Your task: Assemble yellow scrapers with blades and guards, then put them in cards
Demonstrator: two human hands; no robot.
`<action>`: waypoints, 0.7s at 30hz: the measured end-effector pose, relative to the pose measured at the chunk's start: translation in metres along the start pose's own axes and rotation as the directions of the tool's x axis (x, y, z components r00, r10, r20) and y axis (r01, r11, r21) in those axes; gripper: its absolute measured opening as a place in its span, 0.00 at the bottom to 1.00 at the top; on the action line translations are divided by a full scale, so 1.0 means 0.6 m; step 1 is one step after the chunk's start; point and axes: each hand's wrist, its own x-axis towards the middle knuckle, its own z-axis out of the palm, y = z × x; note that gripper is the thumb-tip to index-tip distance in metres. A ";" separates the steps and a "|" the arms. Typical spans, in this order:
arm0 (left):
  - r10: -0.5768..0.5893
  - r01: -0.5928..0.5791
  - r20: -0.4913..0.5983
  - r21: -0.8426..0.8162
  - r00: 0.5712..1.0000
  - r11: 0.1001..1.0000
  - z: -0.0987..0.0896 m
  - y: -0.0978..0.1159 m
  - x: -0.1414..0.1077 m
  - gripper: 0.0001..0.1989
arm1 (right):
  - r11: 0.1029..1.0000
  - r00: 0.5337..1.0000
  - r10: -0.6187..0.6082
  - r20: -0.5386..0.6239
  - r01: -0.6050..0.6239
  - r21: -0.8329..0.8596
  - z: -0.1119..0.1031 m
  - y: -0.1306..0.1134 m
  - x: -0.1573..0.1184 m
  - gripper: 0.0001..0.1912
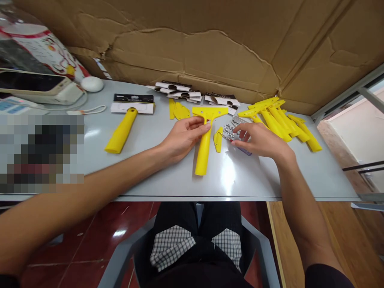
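My left hand [185, 137] is closed round the neck of a yellow scraper [203, 154], whose wide head points away from me and whose handle points toward me. Two small screws show in its head. My right hand [255, 138] is over a pile of small metal screws [229, 130], thumb and fingers curled near a thin tool with a red part; the fingers partly hide what they grip. Between the hands lies a small yellow plate [218, 140]. Two more yellow plates [181, 111] rest behind my left hand.
Yellow scraper handles [279, 120] are piled at right. A scraper with a black and white card [132, 105] lies at left. Folded cards [183, 93] sit by the cardboard wall [210, 52]. A phone [33, 82] and white mouse [92, 84] are at far left.
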 end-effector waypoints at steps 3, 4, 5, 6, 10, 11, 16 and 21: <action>-0.006 0.007 -0.023 0.022 1.000 1.000 0.000 0.002 -0.001 0.12 | 1.000 0.998 0.016 -0.058 -0.015 0.010 -0.015 0.006 0.002 0.19; -0.008 0.009 -0.028 0.025 1.000 1.000 0.000 0.002 -0.001 0.12 | 1.000 0.998 0.018 -0.065 -0.017 0.009 -0.020 0.008 0.006 0.18; -0.008 0.009 -0.031 0.030 0.999 1.000 -0.001 0.002 -0.001 0.12 | 1.000 0.998 0.015 -0.067 -0.015 0.008 -0.025 0.011 0.012 0.17; -0.007 0.008 -0.029 0.038 1.000 0.999 -0.002 0.002 -0.001 0.12 | 1.000 0.997 0.010 -0.073 -0.010 0.007 -0.031 0.015 0.021 0.16; 0.002 0.000 -0.016 0.087 1.000 0.996 -0.006 0.002 0.002 0.14 | 0.999 0.981 -0.010 -0.193 0.002 -0.041 -0.048 0.039 0.086 0.11; 0.002 0.000 -0.015 0.099 1.000 0.995 -0.008 0.002 0.002 0.15 | 0.997 0.971 -0.022 -0.240 0.005 -0.071 -0.050 0.049 0.109 0.13; -0.002 0.004 -0.020 0.100 1.000 0.995 -0.009 0.009 0.003 0.15 | 0.989 0.976 -0.013 -0.219 -0.020 -0.146 -0.054 0.112 0.225 0.18; 0.020 -0.019 -0.012 0.062 1.000 0.998 -0.010 0.019 0.007 0.14 | 0.973 0.964 0.230 -0.137 -0.229 0.021 -0.054 0.168 0.287 0.18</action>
